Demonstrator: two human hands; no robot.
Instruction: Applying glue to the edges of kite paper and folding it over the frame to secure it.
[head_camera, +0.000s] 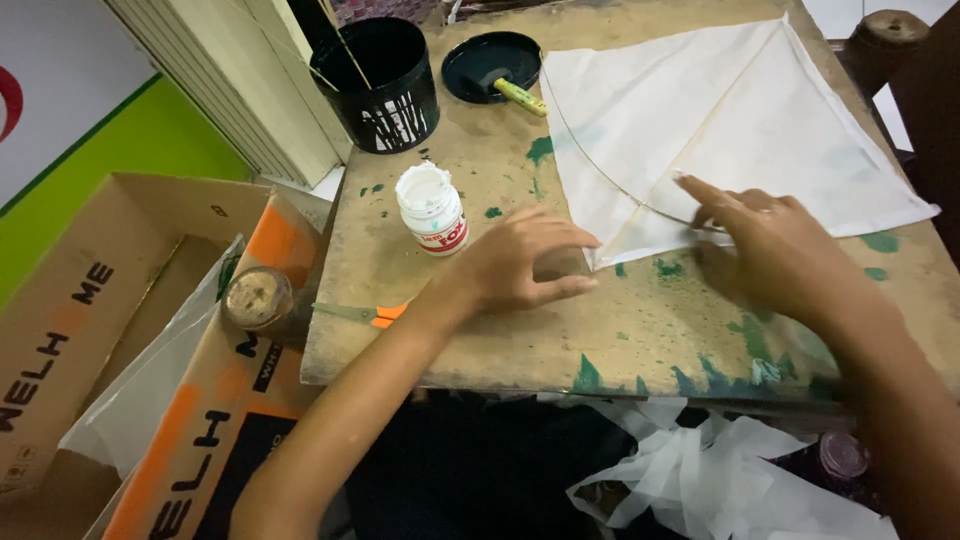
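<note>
Pressing white paper kite (740, 120) flat under open right hand (765, 240), index finger extended; resting open left hand (520, 265) at kite's near corner; standing left of it, white glue jar (432, 208).

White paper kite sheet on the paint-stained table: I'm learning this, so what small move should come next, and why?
Probably press the sheet's lower corner flat: the left hand rests at the white paper kite sheet corner, and the right hand already presses its curved thin stick.
</note>
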